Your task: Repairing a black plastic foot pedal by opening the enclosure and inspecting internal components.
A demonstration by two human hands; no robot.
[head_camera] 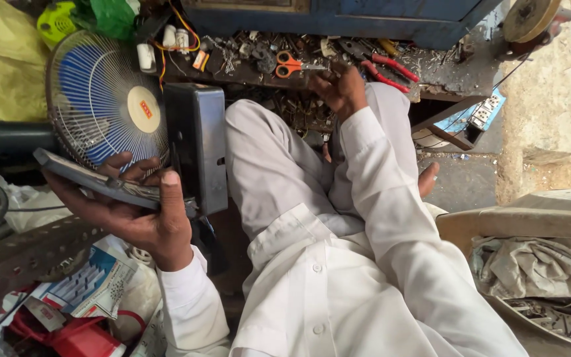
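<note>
Fingers of the left hand (141,215) wrap a flat grey panel (94,178) at left of frame, beside the blue fan (104,99); right hand (342,89) curls among scattered parts on the cluttered tray (431,76) near orange scissors (290,64), grip unclear

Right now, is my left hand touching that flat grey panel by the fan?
Touching. The head view shows the left hand gripping the flat grey panel, thumb pressed on top and fingers wrapped beneath, in front of the blue fan.

A cluttered dark workbench (246,73) before you carries orange-handled scissors (290,64), red-handled pliers (391,69), and scattered small metal parts (252,49).
</note>
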